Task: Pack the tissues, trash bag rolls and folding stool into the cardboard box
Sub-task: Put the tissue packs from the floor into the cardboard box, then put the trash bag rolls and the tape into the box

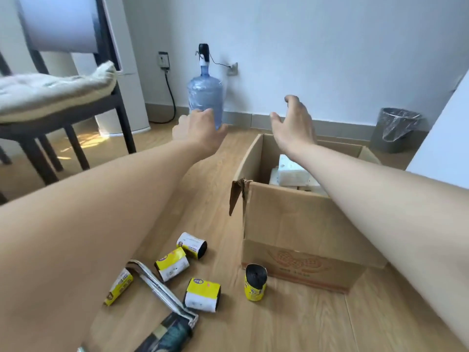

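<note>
The open cardboard box [299, 224] stands on the wooden floor [291, 321], with white tissue packs [291, 175] inside, partly hidden by the right forearm. Five trash bag rolls [172, 264] lie on the floor left of the box: four on their sides with axes at mixed angles, one upright roll [255, 282] just beside the box's front. The folding stool [166, 313] lies collapsed at the lower edge, its long axis running diagonally and its lower end cut off. Both arms stretch forward; the left hand [200, 130] and right hand [293, 125] are spread and empty, the right above the box's far edge. Behind the left hand stands a water bottle [205, 92], its base hidden.
</note>
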